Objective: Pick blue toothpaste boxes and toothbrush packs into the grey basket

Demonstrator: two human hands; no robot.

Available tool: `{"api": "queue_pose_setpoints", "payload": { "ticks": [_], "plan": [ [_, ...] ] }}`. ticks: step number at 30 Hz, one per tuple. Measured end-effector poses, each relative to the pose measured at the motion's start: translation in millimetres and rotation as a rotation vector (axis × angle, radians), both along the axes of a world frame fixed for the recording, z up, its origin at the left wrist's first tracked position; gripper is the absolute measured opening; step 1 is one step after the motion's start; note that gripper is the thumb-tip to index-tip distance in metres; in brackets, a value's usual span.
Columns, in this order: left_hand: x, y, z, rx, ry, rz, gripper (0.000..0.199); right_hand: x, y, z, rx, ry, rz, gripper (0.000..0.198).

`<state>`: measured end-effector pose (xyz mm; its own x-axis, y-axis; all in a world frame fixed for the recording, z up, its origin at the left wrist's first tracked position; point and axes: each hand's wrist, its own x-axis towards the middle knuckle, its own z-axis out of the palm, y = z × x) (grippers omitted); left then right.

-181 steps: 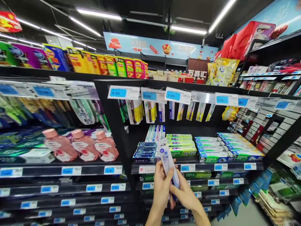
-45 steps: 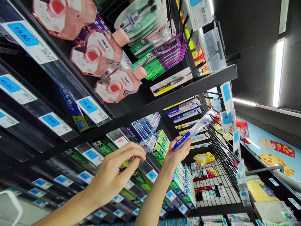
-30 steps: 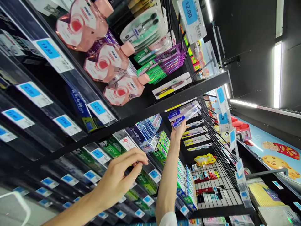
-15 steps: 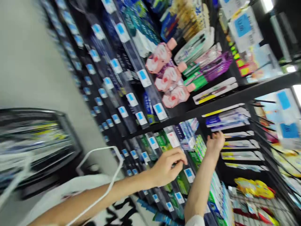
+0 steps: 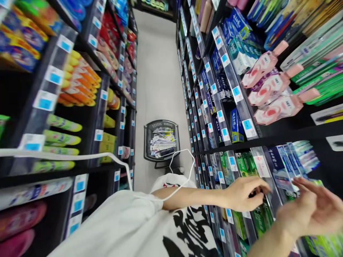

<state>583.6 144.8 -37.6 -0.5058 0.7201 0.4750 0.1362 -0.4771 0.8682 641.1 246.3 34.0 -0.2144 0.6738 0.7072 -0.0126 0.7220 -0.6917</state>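
My left hand hovers in front of the shelf on the right, its fingers loosely curled and a gap between thumb and fingertips. Nothing shows in it. Beneath and beside it stand green toothpaste boxes. My right hand, partly blurred, reaches over the same shelf with fingers extended. Its fingertips are at the lower end of some blue-and-white boxes; whether they touch is unclear. On the shelf above are pink bottles with pink caps.
A black shopping basket holding many packages stands on the aisle floor. Shelves with orange-and-yellow bottles line the left side. A white cord hangs in front of me. Price tags run along the shelf edges.
The view has swung and levelled, bringing the aisle, the basket and the left shelves into sight. My right hand has drawn away from the hanging toothbrush packs. My left hand stays loosely curled.
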Motion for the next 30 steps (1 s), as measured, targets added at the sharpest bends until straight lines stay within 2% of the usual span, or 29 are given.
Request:
{"api": "queue_pose_setpoints", "payload": {
  "ticks": [2,5,7,11,13,17,20,22,26,30],
  "plan": [
    [4.5,0.8,-5.1,-0.054,0.028,0.059,0.02,3.9,-16.1,-20.8,0.021,-0.159,0.119,0.028],
    [16.6,-0.3,-17.0,-0.156,0.036,0.168,0.01,21.7,-39.1,-55.9,-0.181,-0.405,0.288,0.035],
    [27.6,-3.9,-28.5,-0.185,-0.013,0.215,0.012,38.9,-52.1,-82.1,-0.377,-0.392,0.295,0.042],
    [49.7,-16.5,-54.1,-0.207,-0.118,0.256,0.035,76.0,-73.9,-134.8,-0.761,-0.245,0.257,0.057],
    [57.1,-21.1,-65.4,-0.224,-0.14,0.302,0.037,94.5,-83.3,-158.7,-0.851,-0.291,0.273,0.059],
    [58.1,-18.4,-86.5,-0.192,-0.172,0.444,0.037,129.9,-97.7,-201.2,-0.803,-0.627,0.431,0.059],
    [45.5,-11.2,-106.6,-0.191,-0.251,0.567,0.034,148.1,-104.3,-226.8,-0.847,-0.818,0.533,0.053],
    [30.9,-9.4,-125.3,-0.236,-0.335,0.657,0.035,151.7,-106.1,-238.9,-0.826,-0.907,0.561,0.051],
    [-10.6,-21.8,-177.5,-0.341,-0.489,0.84,0.042,136.8,-100.2,-254.7,-0.774,-0.99,0.527,0.056],
    [-62.0,-55.4,-238.6,-0.478,-0.596,1.014,0.043,111.0,-82.3,-278.9,-0.79,-1.074,0.47,0.065]
  ]
}}
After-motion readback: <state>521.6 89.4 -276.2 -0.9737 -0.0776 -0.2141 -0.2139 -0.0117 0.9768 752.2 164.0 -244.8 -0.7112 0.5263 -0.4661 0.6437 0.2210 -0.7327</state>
